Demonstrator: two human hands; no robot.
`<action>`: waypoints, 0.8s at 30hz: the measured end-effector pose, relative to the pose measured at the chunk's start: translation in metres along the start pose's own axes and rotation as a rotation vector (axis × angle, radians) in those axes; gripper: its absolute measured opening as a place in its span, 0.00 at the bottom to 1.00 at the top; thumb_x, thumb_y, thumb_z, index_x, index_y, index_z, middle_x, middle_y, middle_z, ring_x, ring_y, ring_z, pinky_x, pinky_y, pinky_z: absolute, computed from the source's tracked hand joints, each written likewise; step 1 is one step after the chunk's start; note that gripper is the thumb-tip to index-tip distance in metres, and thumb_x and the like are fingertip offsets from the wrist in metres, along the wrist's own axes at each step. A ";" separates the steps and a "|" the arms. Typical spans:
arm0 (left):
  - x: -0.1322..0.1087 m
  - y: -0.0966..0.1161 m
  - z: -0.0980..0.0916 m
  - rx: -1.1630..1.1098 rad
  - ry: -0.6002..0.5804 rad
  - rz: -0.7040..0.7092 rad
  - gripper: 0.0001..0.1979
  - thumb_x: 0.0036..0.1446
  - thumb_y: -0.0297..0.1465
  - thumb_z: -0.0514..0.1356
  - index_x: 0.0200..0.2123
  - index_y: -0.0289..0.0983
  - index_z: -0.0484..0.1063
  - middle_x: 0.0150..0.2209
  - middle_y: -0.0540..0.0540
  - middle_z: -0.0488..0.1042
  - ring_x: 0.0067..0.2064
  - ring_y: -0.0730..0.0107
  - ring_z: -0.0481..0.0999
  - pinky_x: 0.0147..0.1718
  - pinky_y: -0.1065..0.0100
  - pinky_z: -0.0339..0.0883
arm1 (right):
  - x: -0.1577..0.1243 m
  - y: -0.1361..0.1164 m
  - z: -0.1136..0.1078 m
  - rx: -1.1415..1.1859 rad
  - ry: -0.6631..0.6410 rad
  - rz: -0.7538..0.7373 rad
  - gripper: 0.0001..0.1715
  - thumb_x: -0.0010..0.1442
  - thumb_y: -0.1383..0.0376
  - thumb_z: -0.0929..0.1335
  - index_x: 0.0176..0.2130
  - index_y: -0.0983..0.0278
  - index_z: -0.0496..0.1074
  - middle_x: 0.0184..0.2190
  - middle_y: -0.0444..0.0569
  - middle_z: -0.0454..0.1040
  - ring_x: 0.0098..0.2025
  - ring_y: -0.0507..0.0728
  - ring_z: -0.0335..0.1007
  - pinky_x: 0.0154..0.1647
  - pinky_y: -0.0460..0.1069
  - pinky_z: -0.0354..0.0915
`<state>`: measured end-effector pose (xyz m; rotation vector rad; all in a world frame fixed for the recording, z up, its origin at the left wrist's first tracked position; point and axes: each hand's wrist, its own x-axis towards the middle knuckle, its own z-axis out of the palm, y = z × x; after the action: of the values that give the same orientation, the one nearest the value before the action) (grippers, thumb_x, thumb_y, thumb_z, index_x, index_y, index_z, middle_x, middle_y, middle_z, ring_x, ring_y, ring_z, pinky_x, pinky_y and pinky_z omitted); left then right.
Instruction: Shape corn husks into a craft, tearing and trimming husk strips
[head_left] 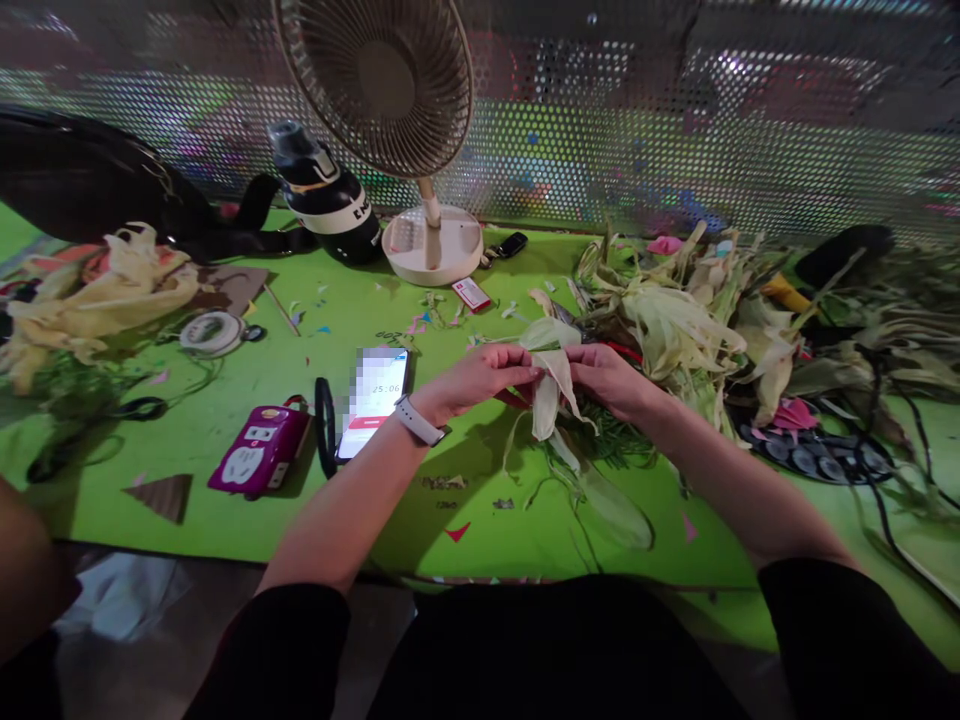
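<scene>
Your left hand (pixel 480 380) and right hand (pixel 613 382) have their fingers (pixel 519 376) clamped on a pale husk (pixel 550 408) above the desk (pixel 517 545). At its nine o'clock, a phone (pixel 369 400) shows "25:06"; at ten, a bottle (pixel 334 205) shows "EN".

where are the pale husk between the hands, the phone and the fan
Pale husk (pixel 551 390), head view, on its hanging strip
Phone (pixel 376 403), head view, on its lit screen
Fan (pixel 386 80), head view, on its round hub

The area appears to be a craft workspace. The flat, bright green tabletop (pixel 217 525) bears a heap of pale, papery husks (pixel 667 325) and a pointed red scrap (pixel 458 533); a grey perforated metal screen (pixel 570 130) borders its rear.
</scene>
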<state>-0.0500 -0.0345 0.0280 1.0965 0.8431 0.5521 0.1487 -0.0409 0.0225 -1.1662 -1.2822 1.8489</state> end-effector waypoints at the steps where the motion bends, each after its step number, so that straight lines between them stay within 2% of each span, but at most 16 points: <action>1: 0.000 -0.001 -0.001 -0.006 -0.003 -0.003 0.10 0.49 0.34 0.69 0.29 0.34 0.76 0.28 0.46 0.77 0.30 0.70 0.77 0.32 0.67 0.74 | 0.000 0.000 0.000 -0.002 -0.004 0.004 0.20 0.38 0.55 0.79 0.26 0.66 0.76 0.19 0.42 0.73 0.20 0.47 0.64 0.21 0.43 0.62; 11: 0.001 -0.003 -0.003 -0.007 -0.053 -0.011 0.15 0.45 0.39 0.72 0.28 0.34 0.76 0.28 0.48 0.77 0.29 0.74 0.76 0.33 0.70 0.74 | 0.001 -0.001 -0.003 -0.051 -0.031 0.016 0.22 0.35 0.55 0.81 0.27 0.66 0.78 0.21 0.44 0.75 0.21 0.48 0.65 0.22 0.43 0.64; 16: 0.000 -0.001 -0.001 0.020 -0.060 0.000 0.14 0.47 0.39 0.71 0.29 0.34 0.75 0.27 0.48 0.76 0.28 0.75 0.76 0.33 0.70 0.74 | 0.002 0.001 -0.004 -0.099 -0.054 -0.008 0.23 0.38 0.53 0.79 0.29 0.67 0.78 0.23 0.44 0.75 0.21 0.47 0.63 0.22 0.44 0.62; 20: 0.001 -0.004 0.001 0.106 -0.019 0.024 0.14 0.46 0.37 0.71 0.28 0.34 0.74 0.25 0.48 0.75 0.26 0.73 0.75 0.30 0.70 0.72 | 0.000 0.001 -0.005 -0.232 -0.053 -0.051 0.20 0.43 0.53 0.77 0.28 0.66 0.75 0.21 0.42 0.72 0.21 0.48 0.64 0.23 0.45 0.61; 24: 0.000 -0.006 0.006 0.351 0.103 0.173 0.08 0.49 0.33 0.68 0.25 0.37 0.74 0.23 0.48 0.74 0.24 0.72 0.71 0.26 0.70 0.66 | -0.004 0.001 -0.004 -0.468 0.010 -0.160 0.12 0.53 0.58 0.70 0.26 0.64 0.71 0.20 0.42 0.70 0.23 0.50 0.65 0.25 0.46 0.61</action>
<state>-0.0448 -0.0398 0.0236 1.4819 0.9636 0.6232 0.1538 -0.0433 0.0220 -1.2556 -1.8082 1.4666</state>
